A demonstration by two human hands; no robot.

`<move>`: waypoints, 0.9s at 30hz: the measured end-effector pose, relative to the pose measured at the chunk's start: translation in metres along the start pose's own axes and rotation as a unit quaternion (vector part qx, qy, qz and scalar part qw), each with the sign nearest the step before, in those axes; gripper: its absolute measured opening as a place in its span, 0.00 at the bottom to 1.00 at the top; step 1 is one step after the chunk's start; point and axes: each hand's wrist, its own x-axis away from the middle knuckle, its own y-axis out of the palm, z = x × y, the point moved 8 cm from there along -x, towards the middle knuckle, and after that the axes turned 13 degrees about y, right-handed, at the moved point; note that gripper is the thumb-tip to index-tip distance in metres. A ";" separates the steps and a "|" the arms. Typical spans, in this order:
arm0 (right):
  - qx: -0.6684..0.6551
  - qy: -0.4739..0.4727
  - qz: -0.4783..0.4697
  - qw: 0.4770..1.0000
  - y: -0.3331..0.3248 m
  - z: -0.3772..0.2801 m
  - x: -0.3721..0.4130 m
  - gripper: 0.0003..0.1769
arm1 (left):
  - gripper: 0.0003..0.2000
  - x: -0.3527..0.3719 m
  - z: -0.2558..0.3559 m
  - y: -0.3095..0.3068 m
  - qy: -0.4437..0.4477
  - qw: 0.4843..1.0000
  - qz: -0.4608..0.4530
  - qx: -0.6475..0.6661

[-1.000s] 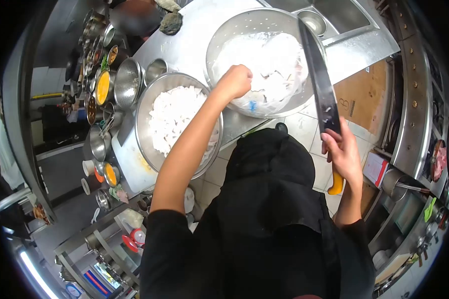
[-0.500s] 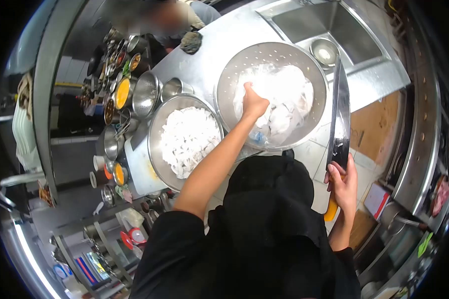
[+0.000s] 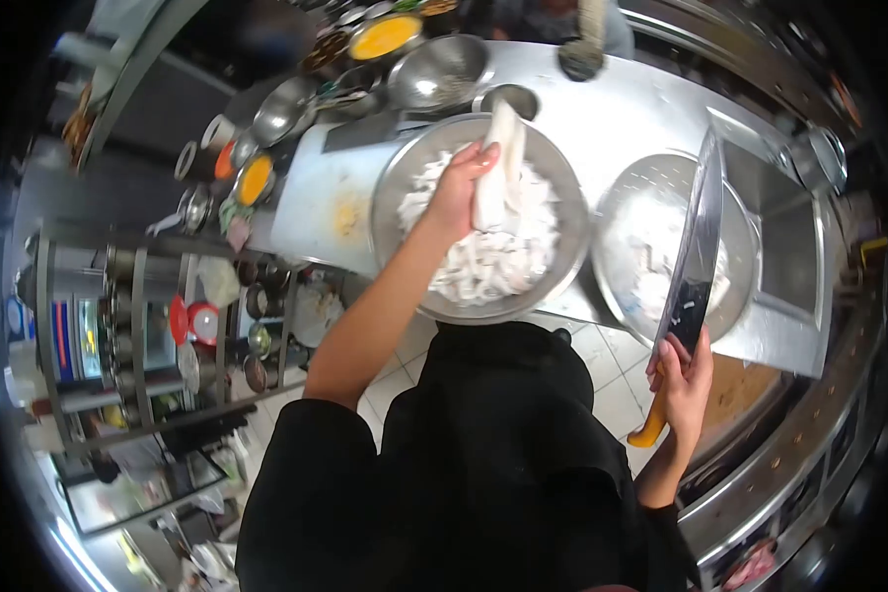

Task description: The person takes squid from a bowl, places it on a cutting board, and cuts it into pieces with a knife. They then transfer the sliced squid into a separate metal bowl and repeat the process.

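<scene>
My left hand (image 3: 456, 195) is closed around a long, limp white piece of food (image 3: 501, 163), which it holds over a large metal bowl (image 3: 568, 187). Chopped white pieces (image 3: 493, 264) of similar look fill much of that bowl. On the other side, my right hand (image 3: 683, 380) grips a big knife (image 3: 699, 227) by its yellow handle. The long blade points away from me, with small white bits stuck near its base. Behind the blade sits a perforated metal colander (image 3: 617, 222) with more white food in a clear plastic bag.
A white cutting board (image 3: 306, 212) lies left of the bowl. Beyond stand metal bowls (image 3: 439, 74) and a container of orange liquid (image 3: 385, 37). A sink (image 3: 799, 232) is at the right. Another person (image 3: 553, 22) stands across the steel counter (image 3: 602, 113).
My left hand has come out of the colander with the long white piece and moved left over the bowl. The view has swung left. The knife stays in my right hand.
</scene>
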 end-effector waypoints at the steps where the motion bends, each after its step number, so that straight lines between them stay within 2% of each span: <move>1: 0.004 0.008 -0.013 1.000 0.016 0.000 -0.001 0.28 | 0.18 0.008 0.023 -0.026 -0.007 1.000 -0.010 0.007; 2: 0.010 0.009 -0.026 1.000 0.035 -0.001 -0.001 0.28 | 0.20 0.019 0.045 -0.052 -0.018 0.999 -0.023 0.015; 3: 0.018 0.015 -0.033 0.999 0.056 0.000 0.000 0.29 | 0.23 0.033 0.075 -0.082 -0.025 0.992 0.078 -0.095; 6: 0.038 0.044 -0.052 0.997 0.127 0.001 0.003 0.30 | 0.26 0.048 0.131 -0.184 -0.079 0.977 -0.002 -0.200; 7: 0.059 0.060 -0.064 0.994 0.155 0.002 0.004 0.31 | 0.25 0.055 0.144 -0.215 -0.122 0.971 -0.013 -0.207; 8: 0.080 0.073 -0.077 0.991 0.185 0.005 0.002 0.32 | 0.25 0.056 0.153 -0.245 -0.123 0.971 -0.009 -0.205; 9: 0.080 0.087 -0.089 0.989 0.215 0.007 0.000 0.35 | 0.24 0.057 0.164 -0.268 -0.097 0.924 -0.081 -0.362; 10: 0.088 0.092 -0.091 0.988 0.248 0.007 -0.002 0.35 | 0.23 0.058 0.172 -0.291 -0.069 0.848 -0.150 -0.504; 11: 0.095 0.091 -0.091 0.987 0.283 0.004 -0.003 0.36 | 0.22 0.059 0.177 -0.313 -0.027 0.807 -0.173 -0.563; 12: 0.104 0.097 -0.089 0.986 0.314 0.002 0.001 0.36 | 0.22 0.066 0.176 -0.333 -0.039 0.818 -0.168 -0.548; 14: 0.146 0.119 -0.076 0.979 0.366 0.009 0.004 0.32 | 0.22 0.070 0.180 -0.363 -0.034 0.752 -0.148 -0.641; 15: 0.189 0.120 -0.074 0.972 0.392 0.004 0.004 0.28 | 0.22 0.075 0.181 -0.375 -0.006 0.750 -0.138 -0.647; 16: 0.228 0.123 -0.072 0.963 0.418 -0.002 0.004 0.23 | 0.22 0.083 0.177 -0.384 -0.018 0.757 -0.146 -0.636; 17: 0.267 0.148 -0.089 0.948 0.437 -0.002 0.003 0.16 | 0.23 0.087 0.189 -0.384 0.052 0.719 -0.123 -0.682; 18: 0.267 0.159 -0.079 0.947 0.448 0.002 0.001 0.16 | 0.24 0.091 0.202 -0.383 0.128 0.675 -0.098 -0.720; 20: 0.352 0.097 -0.099 0.926 0.471 0.004 -0.001 0.21 | 0.24 0.098 0.201 -0.396 0.120 0.680 -0.091 -0.717; 22: 0.368 0.083 -0.074 0.923 0.484 -0.001 0.001 0.18 | 0.25 0.105 0.196 -0.410 0.107 0.686 -0.077 -0.716; 24: 0.378 0.116 -0.064 0.916 0.493 0.000 0.000 0.20 | 0.23 0.106 0.192 -0.405 0.177 0.610 -0.146 -0.759; 27: 0.390 0.129 -0.048 0.910 0.505 -0.003 -0.004 0.22 | 0.18 0.082 0.192 -0.424 0.186 0.643 -0.151 -0.728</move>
